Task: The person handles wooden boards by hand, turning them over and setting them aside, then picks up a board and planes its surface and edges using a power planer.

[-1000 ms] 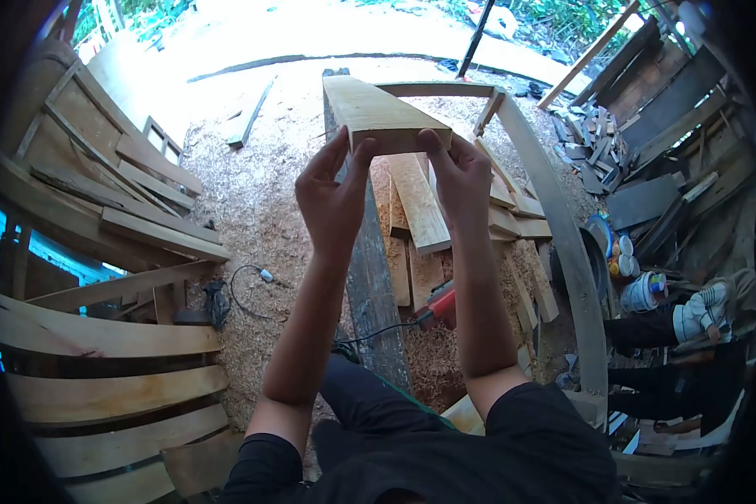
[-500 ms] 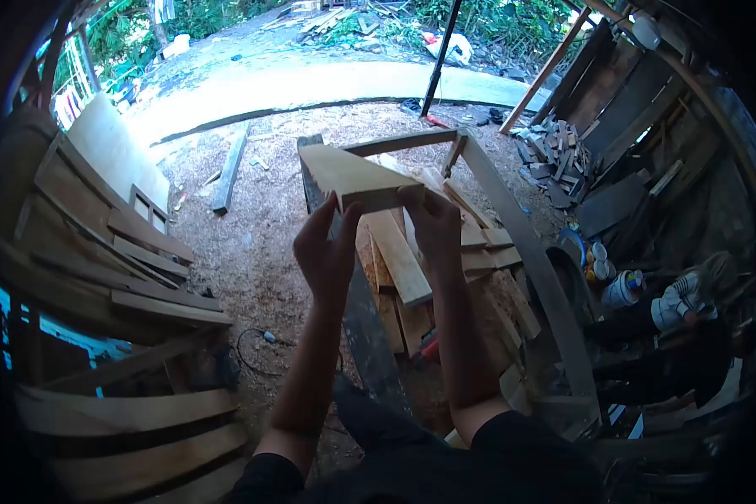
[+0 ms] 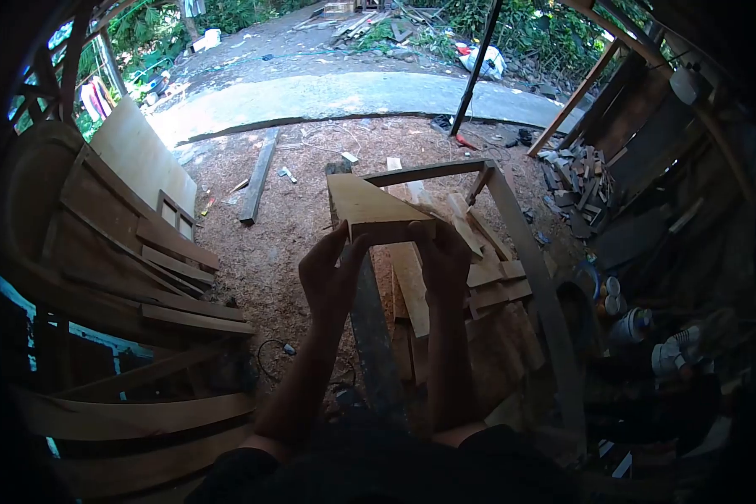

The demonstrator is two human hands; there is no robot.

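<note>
A pale, tapered wooden block (image 3: 374,204) is held up in front of me, its thick near edge facing me. My left hand (image 3: 332,267) grips its near left corner between thumb and fingers. At the near right corner, my right hand (image 3: 443,256) pinches the block the same way. Beneath my hands stands a wooden frame (image 3: 536,260) with a dark beam (image 3: 376,344) along its left side. Several loose boards (image 3: 410,290) lie across the frame, partly hidden by my right forearm.
Curved wooden planks (image 3: 143,420) and leaning boards (image 3: 172,244) line the left. A timber (image 3: 260,176) lies on the shavings-covered ground. Wood offcuts (image 3: 581,181) are heaped at the right, near several cans (image 3: 613,298). A dark post (image 3: 476,67) stands ahead.
The view has shifted, so the surroundings sit further right in it. The block appears slightly lower, and both hands still hold it.
</note>
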